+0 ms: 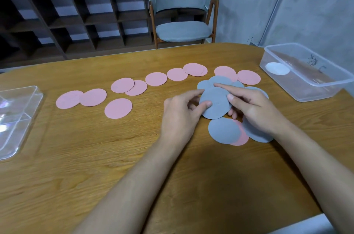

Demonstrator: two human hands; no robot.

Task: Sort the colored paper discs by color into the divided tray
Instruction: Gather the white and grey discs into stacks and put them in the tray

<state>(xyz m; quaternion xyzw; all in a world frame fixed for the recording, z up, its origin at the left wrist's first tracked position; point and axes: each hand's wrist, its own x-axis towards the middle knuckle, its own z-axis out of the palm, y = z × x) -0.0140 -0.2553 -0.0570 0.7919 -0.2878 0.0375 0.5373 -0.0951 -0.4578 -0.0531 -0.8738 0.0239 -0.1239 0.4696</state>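
Several pink paper discs (118, 108) lie spread in a loose row across the wooden table (76, 157). A cluster of grey discs (220, 82) sits right of centre. Both hands hold one grey disc (215, 103) raised over that cluster: my left hand (182, 111) pinches its left edge with thumb and fingers, and my right hand (251, 107) grips its right edge, index finger stretched across the top. Another grey disc (224, 130) lies nearer me, overlapping a pink disc (242, 138). The clear divided tray (17, 119) stands at the table's left edge.
A clear plastic box (306, 73) with a white disc (277, 68) inside sits at the far right. A grey chair (182, 13) stands behind the table, with dark shelving (67, 19) beyond. Bare wood lies between my forearms and the tray.
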